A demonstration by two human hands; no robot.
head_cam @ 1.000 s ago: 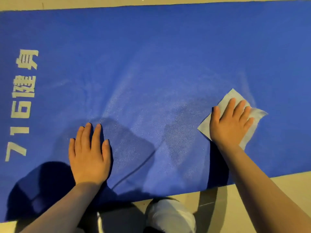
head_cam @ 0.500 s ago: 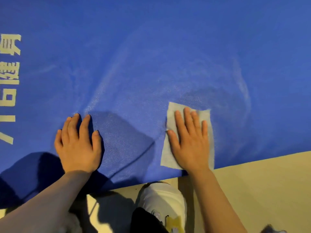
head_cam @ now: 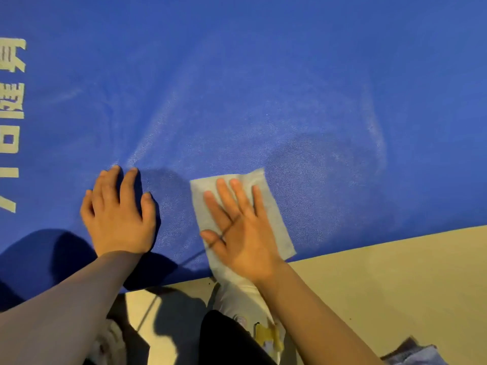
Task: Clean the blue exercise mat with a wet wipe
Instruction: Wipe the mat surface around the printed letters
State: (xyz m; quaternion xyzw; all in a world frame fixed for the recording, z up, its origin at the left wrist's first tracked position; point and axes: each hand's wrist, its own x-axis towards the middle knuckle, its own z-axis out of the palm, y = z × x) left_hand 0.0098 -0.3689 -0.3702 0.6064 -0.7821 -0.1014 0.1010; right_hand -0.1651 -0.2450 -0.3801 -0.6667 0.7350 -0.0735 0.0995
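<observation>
The right hand (head_cam: 243, 233) lies flat with fingers spread, pressing a pale wipe (head_cam: 274, 219) onto the blue mat (head_cam: 263, 75) near its front edge. Just beside it, the left hand (head_cam: 118, 217) rests flat on the mat, fingers straight, bracing it. Damp streaks show beyond the wipe. Good wiping probably means even palm pressure, overlapping strokes, and keeping the wipe unfolded.

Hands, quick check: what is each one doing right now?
Left hand: open, flat on the blue mat, holding nothing.
Right hand: open, straight fingers pressing the wet wipe onto the mat near its front edge.
</observation>
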